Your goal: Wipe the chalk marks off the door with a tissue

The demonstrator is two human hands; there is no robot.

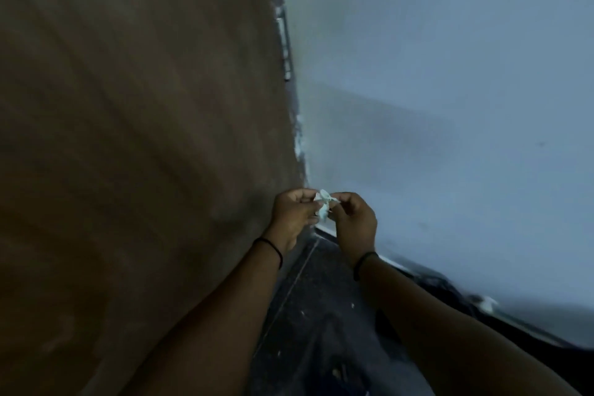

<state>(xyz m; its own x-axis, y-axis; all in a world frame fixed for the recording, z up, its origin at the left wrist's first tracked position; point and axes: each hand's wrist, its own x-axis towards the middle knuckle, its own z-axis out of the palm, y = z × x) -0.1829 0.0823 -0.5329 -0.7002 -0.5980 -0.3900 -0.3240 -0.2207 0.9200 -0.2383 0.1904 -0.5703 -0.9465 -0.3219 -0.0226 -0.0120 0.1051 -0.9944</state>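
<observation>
A brown wooden door [135, 138] fills the left half of the view, blurred, with no chalk marks I can make out. A small crumpled white tissue [324, 204] sits between both hands, low in the middle of the view, just right of the door's edge. My left hand [294, 214] pinches its left side with the fingertips. My right hand [352, 219] pinches its right side. Neither hand touches the door.
A pale blue-grey wall [450, 90] fills the right half, meeting the door at a corner with a metal hinge [284, 42]. A dark floor [315, 315] runs below between door and wall, with a white baseboard [324, 230] along the wall's foot.
</observation>
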